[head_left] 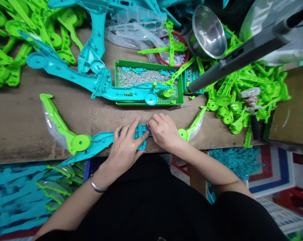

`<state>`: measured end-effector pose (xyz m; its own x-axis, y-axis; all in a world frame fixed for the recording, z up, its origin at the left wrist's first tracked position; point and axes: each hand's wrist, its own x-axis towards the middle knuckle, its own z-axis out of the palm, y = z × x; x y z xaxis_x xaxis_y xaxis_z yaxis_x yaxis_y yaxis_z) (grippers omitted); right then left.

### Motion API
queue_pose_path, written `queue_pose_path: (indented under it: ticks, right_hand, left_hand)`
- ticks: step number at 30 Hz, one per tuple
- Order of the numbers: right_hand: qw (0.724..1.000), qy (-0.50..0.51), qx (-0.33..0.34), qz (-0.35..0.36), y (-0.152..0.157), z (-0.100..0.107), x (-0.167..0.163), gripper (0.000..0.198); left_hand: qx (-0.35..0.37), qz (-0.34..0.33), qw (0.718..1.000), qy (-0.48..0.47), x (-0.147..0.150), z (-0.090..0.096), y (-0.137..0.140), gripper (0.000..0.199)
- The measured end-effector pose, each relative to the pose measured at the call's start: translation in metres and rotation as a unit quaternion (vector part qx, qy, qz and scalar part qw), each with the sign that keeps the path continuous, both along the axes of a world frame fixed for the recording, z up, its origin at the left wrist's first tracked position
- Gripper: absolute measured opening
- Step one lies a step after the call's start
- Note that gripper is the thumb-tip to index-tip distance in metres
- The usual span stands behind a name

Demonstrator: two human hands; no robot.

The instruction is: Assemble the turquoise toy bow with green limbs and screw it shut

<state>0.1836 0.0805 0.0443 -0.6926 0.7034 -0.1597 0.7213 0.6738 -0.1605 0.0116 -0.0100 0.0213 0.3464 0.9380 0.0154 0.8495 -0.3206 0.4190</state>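
A long blue plastic shell [101, 142], its ribbed inside facing up, lies along the bench's front edge. Bright green curved arms with clear plastic strips flank it: the left green arm [57, 122] and the right green arm [198, 122]. A thin dark wire [105, 136] runs in the shell's left part. My left hand [125, 142] spreads across the shell, holding it with fingers and thumb. Its index finger reaches a small purplish bit [148, 130] at the shell's middle. There, my right hand [164, 130] is closed in a pinch; what its fingertips hold is mostly hidden.
Behind the hands, a second blue shell [126, 93] rests across a green tray [117, 80] of screws. A screwdriver [180, 107] lies before the tray. An upright grey tool [232, 62] slants in from the right. Green parts [232, 97] pile up beside a cardboard box [289, 110].
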Motion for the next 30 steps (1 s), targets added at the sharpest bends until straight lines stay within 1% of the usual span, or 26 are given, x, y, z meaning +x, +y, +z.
queue_pose_path:
  ticks: [2, 4, 5, 7, 9, 12, 15, 17, 19, 20, 22, 26, 30]
  right_hand:
    - [0.994, 0.036, -0.099, -0.007, 0.013, 0.004, 0.002, 0.014]
    - [0.977, 0.096, -0.191, -0.014, 0.027, 0.007, 0.004, 0.013]
    - [0.967, 0.125, -0.220, -0.026, 0.033, 0.008, 0.005, 0.014]
    - [0.954, 0.162, -0.244, -0.062, 0.043, 0.008, 0.005, 0.013]
    - [0.948, 0.169, -0.253, -0.087, 0.050, 0.005, 0.002, 0.012]
    - [0.938, 0.174, -0.281, -0.104, 0.056, -0.003, -0.001, 0.007]
    - [0.921, 0.202, -0.311, -0.122, 0.059, -0.009, 0.003, 0.005]
    - [0.900, 0.236, -0.342, -0.132, 0.057, -0.011, 0.008, 0.009]
    - [0.878, 0.271, -0.369, -0.138, 0.053, -0.011, 0.014, 0.019]
    - [0.872, 0.283, -0.374, -0.138, 0.050, -0.011, 0.016, 0.025]
    - [0.876, 0.289, -0.362, -0.134, 0.045, -0.011, 0.019, 0.029]
    - [0.899, 0.275, -0.316, -0.128, 0.038, -0.012, 0.017, 0.023]
    - [0.902, 0.278, -0.304, -0.133, 0.038, -0.015, 0.016, 0.023]
  left_hand:
    - [-0.007, -0.001, 1.000, 0.009, 0.000, 0.001, 0.001, 0.069]
    - [-0.020, -0.006, 1.000, 0.019, -0.001, 0.004, 0.004, 0.068]
    - [-0.027, -0.009, 0.999, 0.024, -0.001, 0.005, 0.006, 0.067]
    - [-0.036, -0.016, 0.999, 0.033, -0.002, 0.006, 0.010, 0.066]
    - [-0.040, -0.020, 0.998, 0.039, -0.004, 0.006, 0.015, 0.064]
    - [-0.040, -0.029, 0.998, 0.044, -0.006, 0.003, 0.020, 0.063]
    - [-0.031, -0.031, 0.998, 0.044, -0.006, 0.000, 0.021, 0.061]
    - [-0.026, -0.028, 0.998, 0.041, -0.006, -0.001, 0.020, 0.060]
    - [-0.024, -0.029, 0.999, 0.038, -0.005, -0.001, 0.020, 0.059]
    - [-0.024, -0.030, 0.999, 0.038, -0.005, -0.001, 0.019, 0.059]
    - [-0.024, -0.032, 0.998, 0.040, -0.005, -0.001, 0.019, 0.060]
    - [-0.019, -0.030, 0.998, 0.048, -0.006, -0.001, 0.019, 0.062]
    - [-0.009, -0.035, 0.998, 0.054, -0.005, -0.001, 0.018, 0.063]
